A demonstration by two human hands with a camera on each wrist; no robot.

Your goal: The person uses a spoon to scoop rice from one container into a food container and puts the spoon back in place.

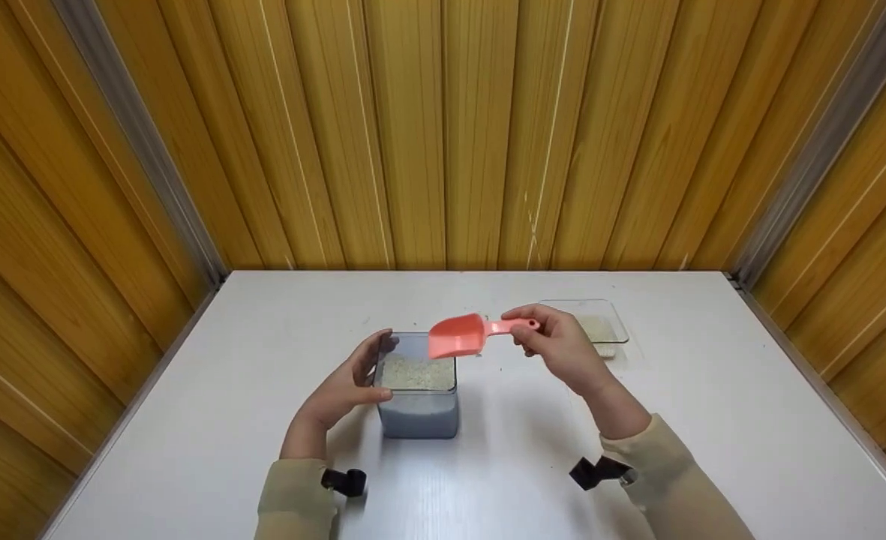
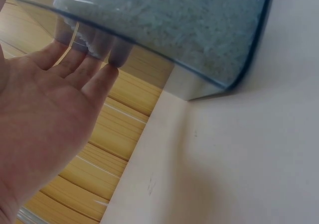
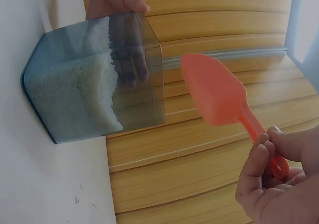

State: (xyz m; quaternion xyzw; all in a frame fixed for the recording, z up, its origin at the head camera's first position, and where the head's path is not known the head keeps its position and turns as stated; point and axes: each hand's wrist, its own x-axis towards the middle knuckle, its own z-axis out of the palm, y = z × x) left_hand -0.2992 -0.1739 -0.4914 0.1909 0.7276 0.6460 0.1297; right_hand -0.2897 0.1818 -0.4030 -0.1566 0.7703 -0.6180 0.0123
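A clear bluish plastic container [image 1: 418, 416] of white, rice-like grains [image 3: 75, 89] stands upright on the table. My left hand [image 1: 345, 382] grips its left side, thumb at the near rim and fingers along the wall; in the left wrist view the fingers [image 2: 99, 82] touch the clear wall. My right hand [image 1: 563, 349] pinches the handle of a pink scoop [image 1: 458, 336] between thumb and fingers. The scoop is held level above the right part of the container's open top, and no grains show in its bowl.
Behind my right hand, at the back right of the white table [image 1: 210, 420], lies a clear rectangular lid [image 1: 615, 319] with something pale under it. Wood-patterned panels [image 1: 405, 135] rise at the back and both sides. A few specks dot the tabletop.
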